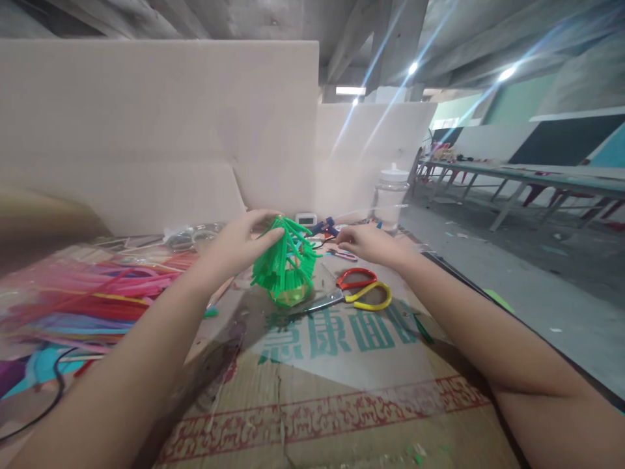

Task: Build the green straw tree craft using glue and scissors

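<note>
Through the head camera I have my left hand (244,242) at the top of a green fringed piece (283,267) and my right hand (368,244) by a dark blue tool (326,227).
The green piece stands on the worktop near the middle of my view, its fuzzy strands hanging downward; my left thumb and fingers pinch it around the tip, reaching in from its eleven o'clock. My right fingers are curled, at the piece's two o'clock; I cannot tell whether they grip the tool or only sit beside it. Scissors (342,297) with one red and one yellow handle lie at four o'clock, blades pointing toward the piece. At nine o'clock I see a heap of coloured strips (112,286), and farther out at two o'clock a lidded clear jar (390,198).
</note>
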`<state>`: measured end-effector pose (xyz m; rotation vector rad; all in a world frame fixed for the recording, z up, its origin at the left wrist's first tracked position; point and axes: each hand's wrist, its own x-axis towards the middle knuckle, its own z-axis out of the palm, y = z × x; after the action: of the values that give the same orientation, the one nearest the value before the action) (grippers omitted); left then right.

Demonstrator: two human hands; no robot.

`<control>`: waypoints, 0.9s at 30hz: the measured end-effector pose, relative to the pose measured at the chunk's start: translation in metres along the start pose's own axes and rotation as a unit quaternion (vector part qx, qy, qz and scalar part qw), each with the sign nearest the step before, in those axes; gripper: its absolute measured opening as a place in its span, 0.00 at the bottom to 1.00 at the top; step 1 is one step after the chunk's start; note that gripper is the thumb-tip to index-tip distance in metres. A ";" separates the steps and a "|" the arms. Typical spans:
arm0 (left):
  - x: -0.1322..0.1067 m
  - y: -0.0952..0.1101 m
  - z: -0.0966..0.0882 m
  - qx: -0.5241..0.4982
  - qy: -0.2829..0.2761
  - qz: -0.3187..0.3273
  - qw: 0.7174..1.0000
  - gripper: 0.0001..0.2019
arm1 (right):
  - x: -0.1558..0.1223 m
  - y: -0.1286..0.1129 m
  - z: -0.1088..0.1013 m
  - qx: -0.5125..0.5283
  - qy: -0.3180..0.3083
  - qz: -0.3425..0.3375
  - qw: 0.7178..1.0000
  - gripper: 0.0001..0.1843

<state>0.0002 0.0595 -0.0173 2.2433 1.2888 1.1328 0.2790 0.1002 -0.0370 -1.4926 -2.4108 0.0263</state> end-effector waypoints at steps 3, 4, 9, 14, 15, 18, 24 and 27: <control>0.002 -0.004 0.002 -0.015 -0.002 0.010 1.000 0.26 | 0.008 0.020 0.025 -0.030 -0.024 0.036 0.999 0.13; 0.003 -0.005 0.002 -0.016 -0.003 0.010 1.000 0.27 | 0.011 0.027 0.034 -0.041 -0.028 0.049 0.998 0.16; 0.003 -0.005 0.002 -0.048 -0.016 -0.001 0.999 0.26 | 0.020 0.052 0.072 -0.068 -0.035 0.048 0.996 0.22; 0.001 -0.001 -0.002 -0.018 -0.020 0.008 1.000 0.24 | 0.020 0.056 0.084 -0.045 -0.014 0.051 0.998 0.19; 0.001 -0.001 -0.002 -0.007 -0.019 0.013 1.000 0.23 | 0.020 0.056 0.084 -0.037 -0.006 0.056 0.998 0.19; 0.000 -0.002 -0.002 0.004 -0.017 0.020 1.000 0.23 | 0.021 0.055 0.075 -0.001 0.029 0.081 0.996 0.20; 0.001 -0.003 -0.006 0.018 -0.001 0.013 1.000 0.22 | 0.022 0.029 0.019 0.111 0.100 0.088 0.985 0.26; 0.001 -0.001 -0.009 0.016 -0.006 0.003 1.000 0.21 | 0.006 -0.002 -0.007 0.166 0.141 0.018 0.976 0.27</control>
<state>-0.0065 0.0594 -0.0119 2.2756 1.3048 1.1056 0.2766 0.1034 -0.0286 -1.2913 -2.0369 0.2010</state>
